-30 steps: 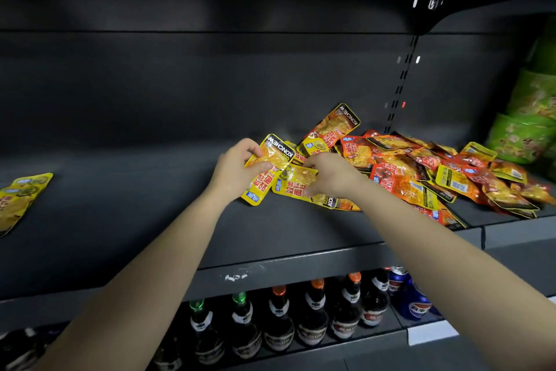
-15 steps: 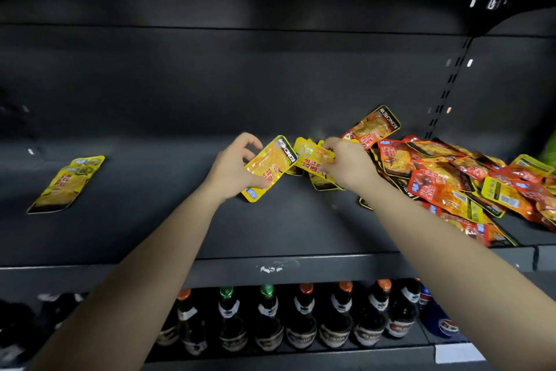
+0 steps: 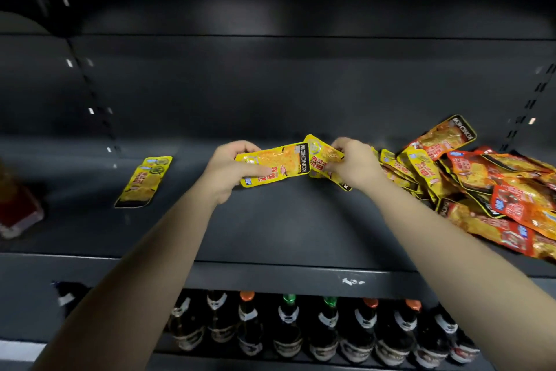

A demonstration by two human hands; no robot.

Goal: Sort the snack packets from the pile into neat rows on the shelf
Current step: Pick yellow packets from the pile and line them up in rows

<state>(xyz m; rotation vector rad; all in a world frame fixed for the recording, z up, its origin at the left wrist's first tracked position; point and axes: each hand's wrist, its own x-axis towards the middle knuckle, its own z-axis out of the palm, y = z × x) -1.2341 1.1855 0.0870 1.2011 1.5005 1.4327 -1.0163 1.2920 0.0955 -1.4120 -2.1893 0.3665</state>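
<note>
So the left hand point(image 3: 228, 169) pinches a flat, glossy yellow packet point(image 3: 276, 163) above the middle of the matte dark shelf point(image 3: 270, 220). The right hand point(image 3: 355, 166) grips more crinkly yellow foil packets point(image 3: 323, 157) just beside it. The shiny red-and-yellow pile point(image 3: 481, 187) slumps at the shelf's right end, and a lone rectangular packet point(image 3: 144, 181) lies flat near the left end.
</note>
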